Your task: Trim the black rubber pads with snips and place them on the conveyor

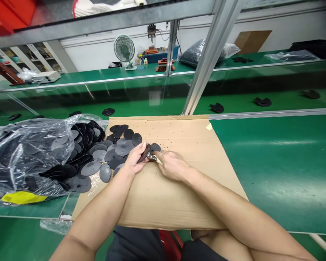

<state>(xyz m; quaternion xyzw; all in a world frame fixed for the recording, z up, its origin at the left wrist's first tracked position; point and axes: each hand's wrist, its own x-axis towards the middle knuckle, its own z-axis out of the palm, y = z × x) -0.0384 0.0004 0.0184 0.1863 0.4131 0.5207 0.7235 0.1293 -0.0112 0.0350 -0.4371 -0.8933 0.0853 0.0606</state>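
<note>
My left hand (135, 158) is closed on a dark oval plastic piece (144, 153), tilted up on its edge above the cardboard sheet (179, 195). My right hand (173, 165) grips a pair of cutting pliers (153, 157), whose metal jaws meet the piece's near edge; the pale handles are mostly covered by the fingers. Just behind the hands lies another black oval piece (155, 147). Many loose grey-black ovals (122, 149) overlap on the cardboard left of my left hand. Tiny dark scraps (167, 146) are scattered over the sheet.
A clear plastic bag (29, 152) full of black ovals spills open at the left. Beyond the cardboard runs a green belt (152, 103) carrying spaced black pieces (262, 102). A slanted metal post (206, 69) rises behind the sheet. A fan (124, 49) stands on the far bench.
</note>
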